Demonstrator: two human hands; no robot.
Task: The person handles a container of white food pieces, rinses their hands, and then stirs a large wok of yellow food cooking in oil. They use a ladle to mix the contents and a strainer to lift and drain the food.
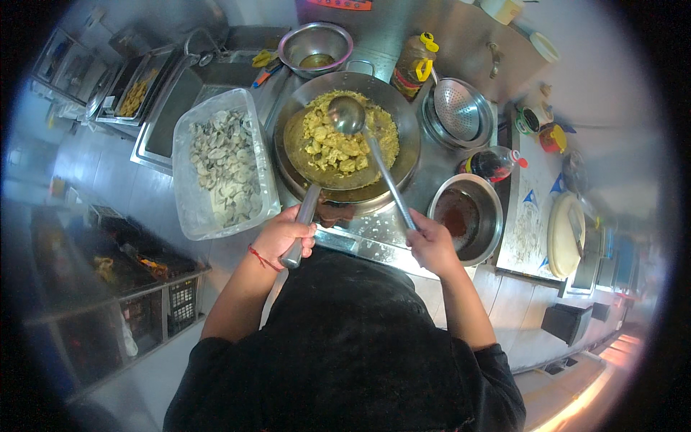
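My left hand [284, 236] is closed around the metal handle of a round strainer or shallow pan [294, 143], which rests in or over a large wok [407, 137]. In it lie yellow, egg-like food pieces [337, 154] with finer crumbs around them. My right hand [433, 245] grips the long handle of a steel ladle [346, 115]; its bowl is at the food, left of the middle. Whether the ladle touches the pieces is hard to tell. Left of the wok stands a translucent plastic tub [183, 178] of grey-white, oyster-like pieces [224, 156].
A steel bowl [345, 40] and an oil bottle [413, 65] stand behind. To the right are a perforated strainer [456, 108], a dark sauce bottle [488, 163] and a steel pot [496, 221] with reddish liquid. A sink [178, 102] lies left; a round board [561, 237] lies far right.
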